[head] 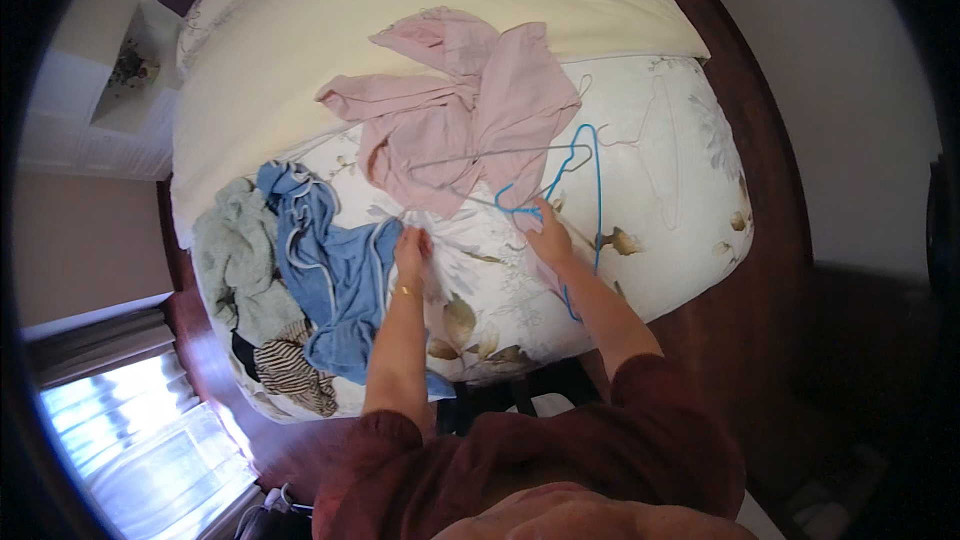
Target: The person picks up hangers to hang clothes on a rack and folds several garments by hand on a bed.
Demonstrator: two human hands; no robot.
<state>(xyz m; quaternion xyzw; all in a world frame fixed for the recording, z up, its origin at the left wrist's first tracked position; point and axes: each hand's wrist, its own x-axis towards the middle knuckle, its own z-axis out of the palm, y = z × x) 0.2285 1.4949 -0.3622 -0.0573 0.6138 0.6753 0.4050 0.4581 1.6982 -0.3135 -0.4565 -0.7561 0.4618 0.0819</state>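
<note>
My left hand, with a gold-coloured band at the wrist, has its fingers curled beside the blue garment with white piping. Whether it pinches the garment's edge or the sheet is hidden. My right hand is closed around the neck of a blue hanger, whose hook points left. Pink cloth shows beneath that hand. A pink garment lies spread ahead of both hands, sleeves outward. Resting partly over it is a grey hanger. A thin pale pink hanger lies farther right on the sheet.
The bed carries a cream cover and a floral sheet. Along its left side lie a grey-green fluffy garment and a striped cloth. A curtained window is at lower left. Dark wooden floor borders the right wall.
</note>
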